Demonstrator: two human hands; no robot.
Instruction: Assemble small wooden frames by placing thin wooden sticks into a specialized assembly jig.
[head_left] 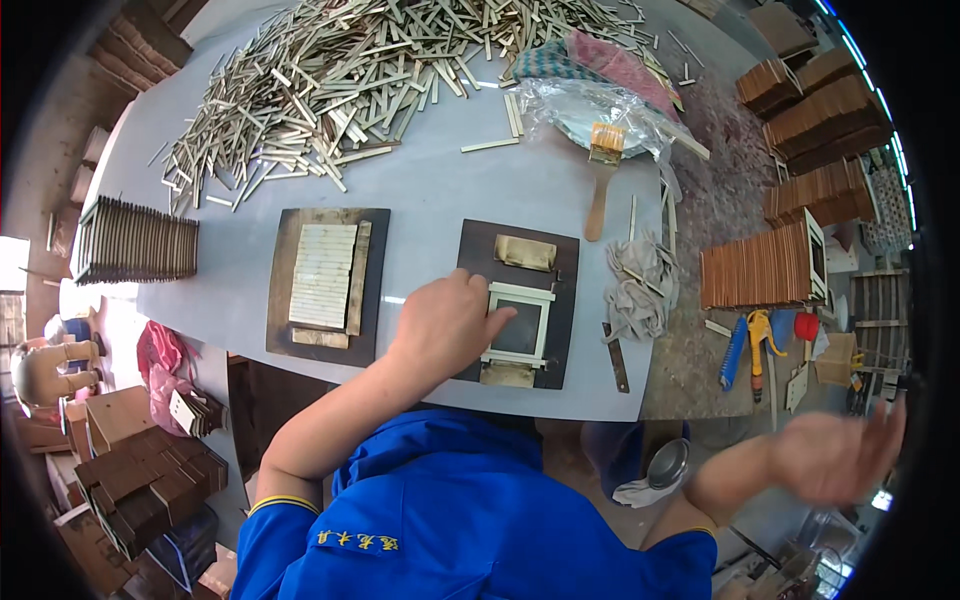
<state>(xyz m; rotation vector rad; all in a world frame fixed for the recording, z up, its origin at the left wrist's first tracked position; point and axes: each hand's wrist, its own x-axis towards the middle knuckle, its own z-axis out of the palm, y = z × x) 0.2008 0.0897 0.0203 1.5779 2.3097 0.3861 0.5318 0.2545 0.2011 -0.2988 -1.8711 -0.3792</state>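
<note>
My left hand (445,325) presses at the left side of a small pale frame of strips (548,330), fingers bent and thumb reaching over its inner opening. The frame lies on a dark board (480,240), between a yellowish block (526,252) at the far edge and another block (507,374) at the near edge. What the fingertips touch is partly hidden. Off the table to the right, my right hand (840,455) is smeared by motion, so its fingers are unclear. Left of my left hand, a second dark board (283,300) carries pale strips side by side (322,275).
A big heap of loose strips (350,70) covers the far table. A brush (600,180), a grey rag (640,285) and a flat metal tool (616,360) lie at right. Stacked brown frames (755,268), a yellow-handled air gun (760,345) and a dark slatted stack (140,240) flank the workspace.
</note>
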